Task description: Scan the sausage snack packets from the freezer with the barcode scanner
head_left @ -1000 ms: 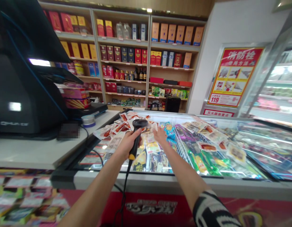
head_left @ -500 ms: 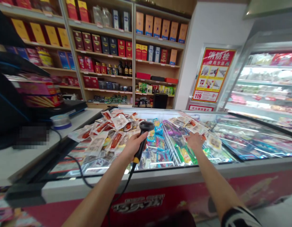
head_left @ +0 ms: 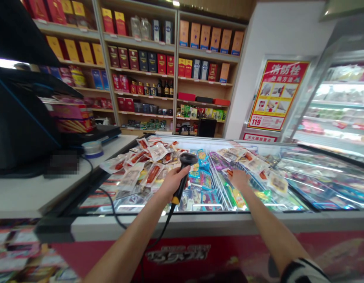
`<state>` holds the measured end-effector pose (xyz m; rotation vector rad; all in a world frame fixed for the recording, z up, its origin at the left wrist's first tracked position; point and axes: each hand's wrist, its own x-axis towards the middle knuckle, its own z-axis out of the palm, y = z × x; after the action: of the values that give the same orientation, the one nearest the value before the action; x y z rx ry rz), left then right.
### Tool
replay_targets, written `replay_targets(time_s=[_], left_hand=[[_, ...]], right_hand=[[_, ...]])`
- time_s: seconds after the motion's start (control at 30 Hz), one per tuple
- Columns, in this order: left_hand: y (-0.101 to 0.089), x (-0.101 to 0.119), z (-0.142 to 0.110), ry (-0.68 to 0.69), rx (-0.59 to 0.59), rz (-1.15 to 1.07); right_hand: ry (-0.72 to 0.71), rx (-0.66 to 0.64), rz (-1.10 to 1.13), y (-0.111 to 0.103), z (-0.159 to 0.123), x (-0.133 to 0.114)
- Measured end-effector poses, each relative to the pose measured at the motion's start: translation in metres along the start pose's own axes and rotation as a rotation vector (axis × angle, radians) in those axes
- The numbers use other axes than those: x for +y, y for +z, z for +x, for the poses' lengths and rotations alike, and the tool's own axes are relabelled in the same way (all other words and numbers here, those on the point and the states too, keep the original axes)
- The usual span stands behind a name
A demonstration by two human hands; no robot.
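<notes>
My left hand (head_left: 172, 182) is wrapped round the handle of a black barcode scanner (head_left: 182, 181) with a yellow band at its base. The scanner stands upright above the freezer, its head at the top. Over the freezer's middle, my right hand (head_left: 240, 180) is closed on a small clear packet of red sausage (head_left: 229, 172), of which only an end shows past the fingers. To the left lies a pile of sausage packets (head_left: 154, 173). A smaller heap of packets (head_left: 251, 159) lies just beyond and to the right of my right hand.
The chest freezer (head_left: 117, 228) has glass over bagged frozen goods (head_left: 202, 179) and a white wire divider (head_left: 219, 184). A scanner cable (head_left: 113, 208) loops over its front edge. At left stands a counter (head_left: 17, 200) with a black checkout machine (head_left: 19, 129) and a tape roll (head_left: 92, 149).
My view has turned slightly left, so the scene sits further right. My right hand has moved left with the sausage packet, away from the right-hand heap. My left hand keeps hold of the scanner.
</notes>
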<state>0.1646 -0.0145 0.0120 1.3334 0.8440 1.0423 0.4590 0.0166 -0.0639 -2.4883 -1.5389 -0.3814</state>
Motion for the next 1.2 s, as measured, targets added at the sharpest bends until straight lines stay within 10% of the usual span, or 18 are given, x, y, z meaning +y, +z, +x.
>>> replay_targets(time_s=[0.4,1.2], left_hand=[[-0.009,0.011,-0.009,0.020,0.021,0.056],[0.007,0.012,-0.004,-0.031,-0.079,-0.080]], right_hand=[[0.006,0.132,0.657,0.005,0.009,-0.097],[0.016,0.240,1.012,0.006,0.005,-0.098]])
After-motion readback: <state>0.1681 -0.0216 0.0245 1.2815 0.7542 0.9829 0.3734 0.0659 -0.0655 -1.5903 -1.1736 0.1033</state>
